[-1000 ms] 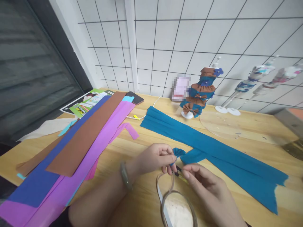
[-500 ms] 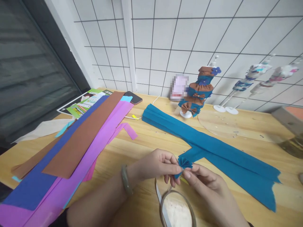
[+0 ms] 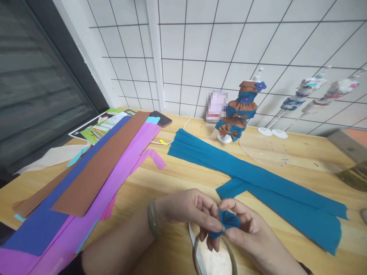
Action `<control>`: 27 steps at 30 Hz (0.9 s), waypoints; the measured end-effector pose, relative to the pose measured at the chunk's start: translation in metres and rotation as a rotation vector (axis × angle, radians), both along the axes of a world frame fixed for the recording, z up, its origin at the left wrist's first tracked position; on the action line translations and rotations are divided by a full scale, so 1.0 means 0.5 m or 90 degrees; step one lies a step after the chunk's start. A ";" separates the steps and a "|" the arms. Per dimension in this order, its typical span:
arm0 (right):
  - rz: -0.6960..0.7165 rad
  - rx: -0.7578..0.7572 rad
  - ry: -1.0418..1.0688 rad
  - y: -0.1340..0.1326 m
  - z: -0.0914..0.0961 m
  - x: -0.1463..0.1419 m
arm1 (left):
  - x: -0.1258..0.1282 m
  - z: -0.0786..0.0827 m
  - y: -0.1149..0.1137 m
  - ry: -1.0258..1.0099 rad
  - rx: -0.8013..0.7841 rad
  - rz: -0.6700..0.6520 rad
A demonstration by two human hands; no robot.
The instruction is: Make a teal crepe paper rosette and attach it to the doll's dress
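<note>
Both hands hold a small pleated teal paper bow [image 3: 229,219], its folds fanning out from a pinched middle. My left hand [image 3: 197,212], with a green bangle [image 3: 154,217] on the wrist, grips it from the left between thumb and fingers. From the right, my right hand [image 3: 249,223] pinches the bow near its middle. Directly below lies a roll of tape [image 3: 235,263], partly hidden by the left fingers, with a pale strip [image 3: 197,248] of it loose on the left. Long teal crepe paper strips [image 3: 258,175] lie beyond and to the right of the hands.
Brown, blue and purple paper strips [image 3: 100,164] cover the table's left side. At the back stand a small dress form [image 3: 242,110] in brown and teal paper, two white forms [image 3: 311,89], and a phone [image 3: 162,119]. A clear round sheet [image 3: 263,151] lies at the right.
Both hands have moved slightly down and toward me with the bow, now over the tape roll. The bow's folds are spread wider, and the teal strips lie a little flatter.
</note>
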State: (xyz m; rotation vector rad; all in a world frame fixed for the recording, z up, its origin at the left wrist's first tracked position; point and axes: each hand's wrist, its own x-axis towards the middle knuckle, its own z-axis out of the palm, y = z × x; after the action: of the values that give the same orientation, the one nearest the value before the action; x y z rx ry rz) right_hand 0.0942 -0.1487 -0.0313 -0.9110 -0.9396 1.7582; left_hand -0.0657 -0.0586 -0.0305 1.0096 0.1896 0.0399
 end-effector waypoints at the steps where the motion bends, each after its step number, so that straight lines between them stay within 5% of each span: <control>1: -0.005 0.000 -0.024 0.000 0.001 0.006 | -0.001 0.001 0.000 0.008 0.017 0.012; 10: -0.082 0.047 -0.201 0.002 0.002 0.028 | 0.001 -0.005 -0.012 0.061 0.196 0.139; 17: -0.304 0.048 -0.310 0.016 -0.023 0.017 | 0.017 -0.003 -0.018 0.137 0.533 0.360; 21: -0.420 0.102 -0.340 0.008 -0.025 0.003 | 0.025 -0.012 -0.019 0.170 0.570 0.452; 27: -0.406 0.160 -0.442 -0.007 -0.035 -0.010 | 0.033 -0.013 -0.025 0.188 0.555 0.468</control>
State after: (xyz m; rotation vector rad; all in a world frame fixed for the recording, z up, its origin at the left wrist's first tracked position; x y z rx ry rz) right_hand 0.0891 -0.1520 -0.0490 -1.4874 -1.0990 0.7625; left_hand -0.0491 -0.0709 -0.0368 1.7628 0.8600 0.6941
